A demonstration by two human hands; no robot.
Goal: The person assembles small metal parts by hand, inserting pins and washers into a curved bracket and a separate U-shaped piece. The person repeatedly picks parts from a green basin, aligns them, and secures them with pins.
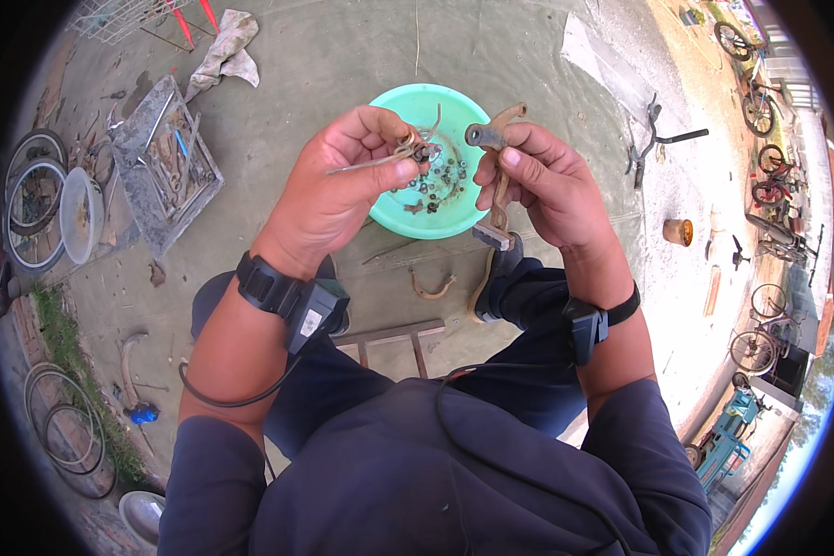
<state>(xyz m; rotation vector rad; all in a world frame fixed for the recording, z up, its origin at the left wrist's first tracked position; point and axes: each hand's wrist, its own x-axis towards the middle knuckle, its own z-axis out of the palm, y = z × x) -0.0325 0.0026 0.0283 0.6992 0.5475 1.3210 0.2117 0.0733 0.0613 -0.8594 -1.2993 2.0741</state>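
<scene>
My left hand (352, 171) is closed, pinching a small metal fitting with a bent wire spring (371, 165) whose thin ends stick out. A rusty bicycle brake arm (502, 190) is gripped by my right hand (551, 181), fingers closed around it. Its flat end with a hole points toward my left hand, and a block like a brake pad (494, 238) hangs at its lower end. Both hands are above a mint-green basin (398, 222), which contains several small dark nuts and bits of hardware (448, 176). The two held pieces are apart.
A curved rusty arm (433, 287) lies between my feet, by a small wooden frame (389, 335). To the left are a metal tray of tools (162, 213), a translucent tub (82, 215) and wheels (35, 208). Handlebars (656, 139) and a brown tin (677, 232) are right.
</scene>
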